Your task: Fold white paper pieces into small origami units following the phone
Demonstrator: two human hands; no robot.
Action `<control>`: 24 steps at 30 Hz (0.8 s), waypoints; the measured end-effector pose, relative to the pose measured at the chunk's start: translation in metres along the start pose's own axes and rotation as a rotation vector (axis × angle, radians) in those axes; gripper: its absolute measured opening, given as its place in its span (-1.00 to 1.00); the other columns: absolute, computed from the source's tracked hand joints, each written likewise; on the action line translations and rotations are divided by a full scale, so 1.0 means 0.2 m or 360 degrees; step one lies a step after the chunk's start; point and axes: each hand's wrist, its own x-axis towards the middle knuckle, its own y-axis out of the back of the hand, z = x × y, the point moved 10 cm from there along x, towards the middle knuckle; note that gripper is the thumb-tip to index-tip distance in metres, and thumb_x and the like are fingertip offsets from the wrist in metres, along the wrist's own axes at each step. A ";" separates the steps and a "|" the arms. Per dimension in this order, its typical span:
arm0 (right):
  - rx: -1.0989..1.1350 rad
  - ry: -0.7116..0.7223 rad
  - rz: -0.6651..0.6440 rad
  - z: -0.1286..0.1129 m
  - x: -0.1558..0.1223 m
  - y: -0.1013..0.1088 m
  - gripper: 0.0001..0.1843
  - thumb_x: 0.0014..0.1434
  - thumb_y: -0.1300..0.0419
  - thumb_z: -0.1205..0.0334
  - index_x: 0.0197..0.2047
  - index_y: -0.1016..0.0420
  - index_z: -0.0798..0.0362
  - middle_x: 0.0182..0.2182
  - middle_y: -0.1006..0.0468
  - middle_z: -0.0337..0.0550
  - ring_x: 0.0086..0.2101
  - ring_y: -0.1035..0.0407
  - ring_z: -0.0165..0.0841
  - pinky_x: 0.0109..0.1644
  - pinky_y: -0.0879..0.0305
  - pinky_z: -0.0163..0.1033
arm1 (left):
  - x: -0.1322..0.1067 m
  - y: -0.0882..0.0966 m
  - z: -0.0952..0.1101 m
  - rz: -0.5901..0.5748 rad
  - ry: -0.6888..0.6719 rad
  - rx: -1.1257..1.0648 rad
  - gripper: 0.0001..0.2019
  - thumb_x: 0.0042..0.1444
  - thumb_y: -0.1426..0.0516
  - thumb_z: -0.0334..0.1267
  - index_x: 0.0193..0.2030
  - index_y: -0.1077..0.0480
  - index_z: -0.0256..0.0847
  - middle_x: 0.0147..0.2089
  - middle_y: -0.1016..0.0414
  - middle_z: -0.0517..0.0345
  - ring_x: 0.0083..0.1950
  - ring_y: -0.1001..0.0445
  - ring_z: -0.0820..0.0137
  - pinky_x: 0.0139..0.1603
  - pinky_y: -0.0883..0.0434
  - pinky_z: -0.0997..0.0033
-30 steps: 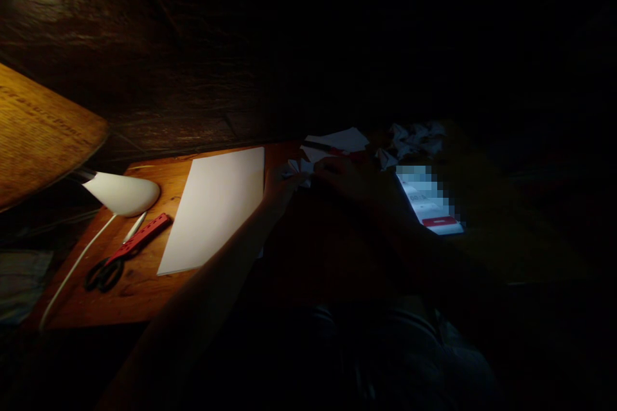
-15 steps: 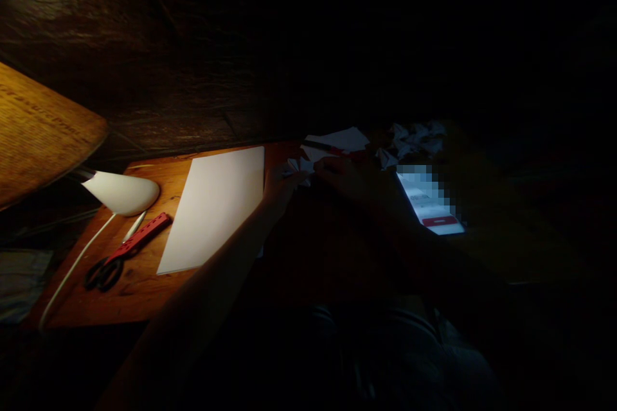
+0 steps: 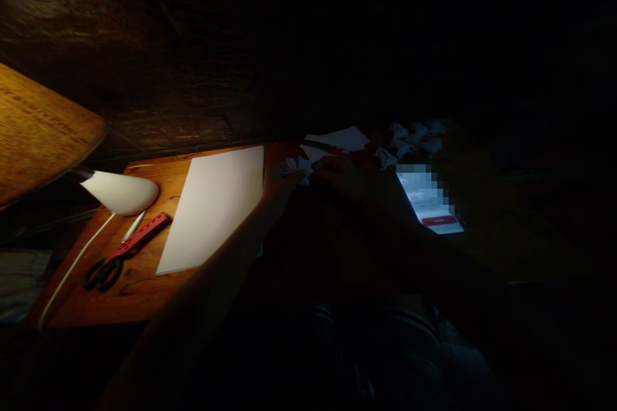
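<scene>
In dim light near the middle of the table, my left hand [image 3: 278, 187] grips a small white folded paper [image 3: 299, 170] with pointed, fanned-out parts. Close by on its right is my right hand [image 3: 340, 173], fingers curled and fingertips at the paper's right edge. Whether those fingertips pinch the paper is too dark to tell. Left of my hands lies a large white sheet of paper [image 3: 216, 205]. Behind them are smaller white paper pieces [image 3: 342, 139] with a dark, thin object across them. Several folded white paper pieces [image 3: 417, 139] lie in a group farther right.
A lit phone [image 3: 436, 205] lies on the right, its screen partly pixelated. On the left stand a white lamp base [image 3: 128, 192] with a cord and a yellow-lit shade [image 3: 43, 135]. Red-bladed scissors with black handles [image 3: 128, 250] and a white pen-like object [image 3: 134, 227] lie beside it.
The folded paper has turned slightly, and a little more of its fanned face shows. My right fingertips have shifted slightly at its edge. Everything else stays in place.
</scene>
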 end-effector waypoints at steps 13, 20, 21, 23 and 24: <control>-0.0111 0.0101 -0.0016 0.06 0.04 -0.01 -0.80 0.15 -0.25 0.13 -0.46 -0.43 0.01 -0.47 -0.47 -0.24 -0.37 -0.33 -0.34 -0.26 -0.25 -0.25 | -0.02 -0.02 0.04 -0.0044 -0.0039 0.0128 -0.82 -0.14 -0.37 -0.27 -0.56 -0.46 -0.22 -0.54 -0.50 0.18 -0.45 -0.43 0.41 -0.41 -0.40 0.45; -0.0103 0.0102 -0.0048 0.07 0.06 -0.01 -0.77 0.11 -0.30 0.12 -0.47 -0.42 0.03 -0.47 -0.43 -0.27 -0.36 -0.28 -0.36 -0.28 -0.19 -0.26 | -0.01 -0.02 0.01 -0.0016 0.0016 0.0111 -0.84 -0.16 -0.36 -0.28 -0.54 -0.46 -0.21 -0.53 -0.49 0.22 -0.46 -0.40 0.44 -0.41 -0.34 0.47; -0.0091 0.0086 -0.0047 0.08 0.06 -0.01 -0.76 0.11 -0.31 0.11 -0.47 -0.41 0.03 -0.48 -0.42 -0.27 -0.37 -0.27 -0.36 -0.28 -0.19 -0.26 | -0.01 -0.01 0.01 -0.0016 0.0020 0.0109 -0.83 -0.16 -0.37 -0.28 -0.54 -0.46 -0.21 -0.52 -0.49 0.22 -0.46 -0.40 0.44 -0.41 -0.33 0.47; -0.0064 0.0045 -0.0041 0.09 0.06 -0.01 -0.75 0.12 -0.31 0.13 -0.48 -0.39 0.02 -0.49 -0.40 -0.28 -0.38 -0.27 -0.36 -0.29 -0.18 -0.25 | -0.01 -0.02 0.01 -0.0031 0.0023 0.0102 -0.82 -0.16 -0.38 -0.26 -0.55 -0.46 -0.21 -0.52 -0.49 0.22 -0.46 -0.40 0.44 -0.41 -0.33 0.47; -0.0052 0.0036 -0.0030 0.10 0.06 -0.01 -0.75 0.13 -0.30 0.14 -0.48 -0.38 0.01 -0.48 -0.40 -0.28 -0.38 -0.27 -0.36 -0.28 -0.19 -0.25 | -0.01 -0.02 0.01 -0.0041 0.0025 0.0093 -0.81 -0.16 -0.39 -0.25 -0.55 -0.47 -0.21 -0.52 -0.49 0.21 -0.45 -0.41 0.43 -0.41 -0.33 0.47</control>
